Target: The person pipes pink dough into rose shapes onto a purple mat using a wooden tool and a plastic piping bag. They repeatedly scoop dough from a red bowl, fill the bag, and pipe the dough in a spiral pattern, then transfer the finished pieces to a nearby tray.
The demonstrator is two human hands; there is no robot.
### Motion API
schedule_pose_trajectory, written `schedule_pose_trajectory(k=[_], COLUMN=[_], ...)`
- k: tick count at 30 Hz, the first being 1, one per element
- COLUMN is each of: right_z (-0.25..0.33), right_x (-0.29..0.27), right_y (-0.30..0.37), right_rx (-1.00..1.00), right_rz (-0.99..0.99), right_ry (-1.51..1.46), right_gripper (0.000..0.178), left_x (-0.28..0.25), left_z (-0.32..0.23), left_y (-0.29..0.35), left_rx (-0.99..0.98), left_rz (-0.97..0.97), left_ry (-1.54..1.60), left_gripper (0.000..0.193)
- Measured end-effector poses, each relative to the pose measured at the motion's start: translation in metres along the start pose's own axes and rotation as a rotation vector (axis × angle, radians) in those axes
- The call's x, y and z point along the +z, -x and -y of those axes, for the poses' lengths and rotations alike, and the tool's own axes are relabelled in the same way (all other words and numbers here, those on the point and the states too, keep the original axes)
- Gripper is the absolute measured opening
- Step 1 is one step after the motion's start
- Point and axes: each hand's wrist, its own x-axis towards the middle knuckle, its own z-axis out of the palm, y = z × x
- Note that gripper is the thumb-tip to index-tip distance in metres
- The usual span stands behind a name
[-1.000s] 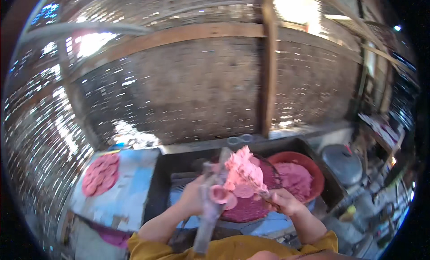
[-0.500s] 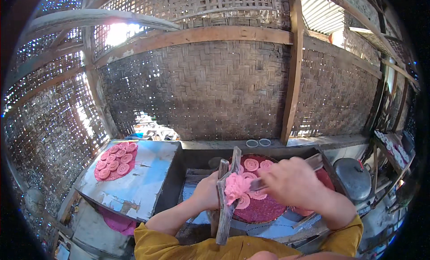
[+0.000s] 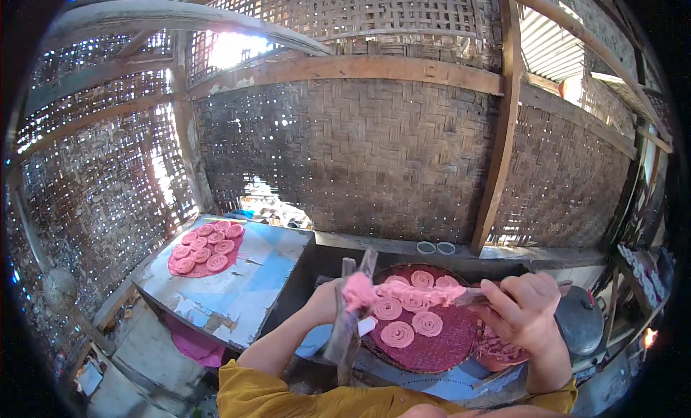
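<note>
My left hand [image 3: 325,301] is closed around a worn wooden press frame [image 3: 341,339], its fingers partly hidden behind the wood. A lump of soft pink dough [image 3: 358,291] sits on top of the frame. From it a ragged strand stretches right to the tip of a wooden stick [image 3: 471,297], which my right hand [image 3: 524,309] grips. Below lies a round tray [image 3: 450,352] with a dark pink surface, bearing several coiled pink dough rosettes [image 3: 397,334].
On the left, a pale blue-white board [image 3: 277,263] carries more rosettes on a pink round sheet [image 3: 188,267]. A basin of pink stuff [image 3: 500,355] and a lidded grey pot [image 3: 581,321] stand right. Two white rings [image 3: 436,247] lie on the ledge below the woven wall [image 3: 374,152].
My right hand has moved right with the stick, away from the press, drawing the dough out into a strand. The press has tilted, and the whole view has shifted.
</note>
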Motion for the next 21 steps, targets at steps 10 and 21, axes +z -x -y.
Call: schedule_pose_trajectory(k=[10, 21], right_z=[0.018, 0.013], right_x=[0.031, 0.036], right_y=[-0.005, 0.015], right_rx=[-0.323, -0.12], right_rz=[0.193, 0.263], right_ry=[-0.021, -0.145], right_gripper=[0.02, 0.024], left_x=[0.007, 0.004], left_z=[-0.044, -0.01], left_y=[-0.002, -0.002], left_rx=[0.017, 0.063], left_rz=[0.105, 0.163], left_ry=[-0.271, 0.074], left_gripper=[0.046, 0.038])
